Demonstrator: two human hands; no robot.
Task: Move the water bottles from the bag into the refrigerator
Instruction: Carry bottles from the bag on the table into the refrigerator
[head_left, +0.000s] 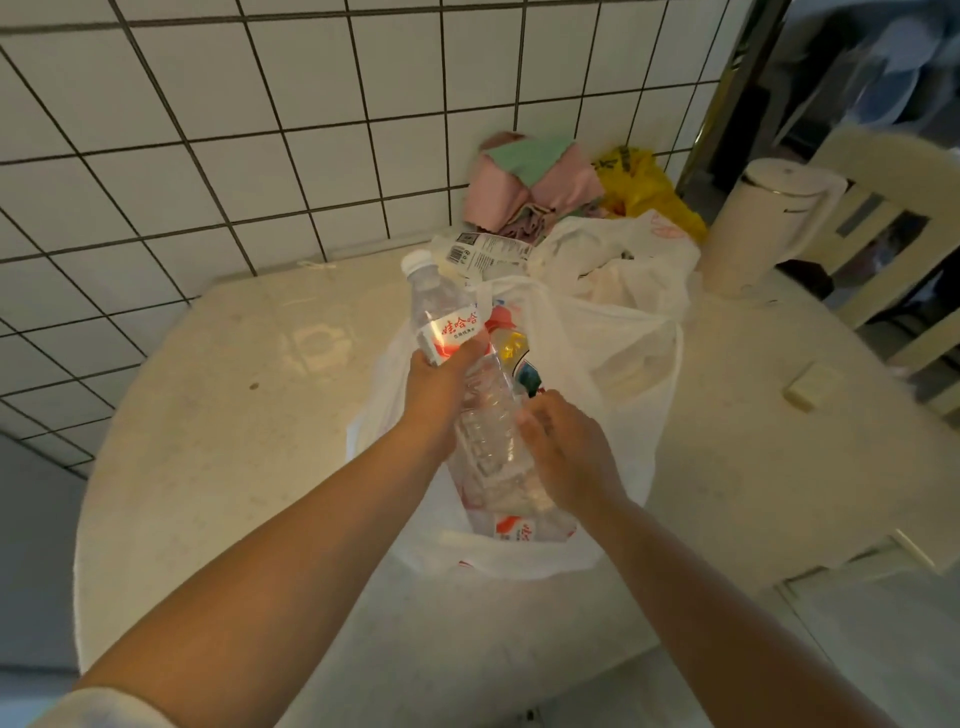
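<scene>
Two bare forearms enter from the bottom of the frame, one from the lower left corner and one from the lower right, both uncovered from the elbow region to the wrist; no watch, bracelet or ring shows on either wrist or on the fingers that can be seen; the left hand (441, 387) and the right hand (563, 452) wear no gloves; at the lower left corner the left arm emerges from a short sleeve (98, 709) of pale, off-white cloth, loose and softly rounded at its hem, plain with no print or seam detail discernible; the right arm leaves the frame with no sleeve in sight.
</scene>
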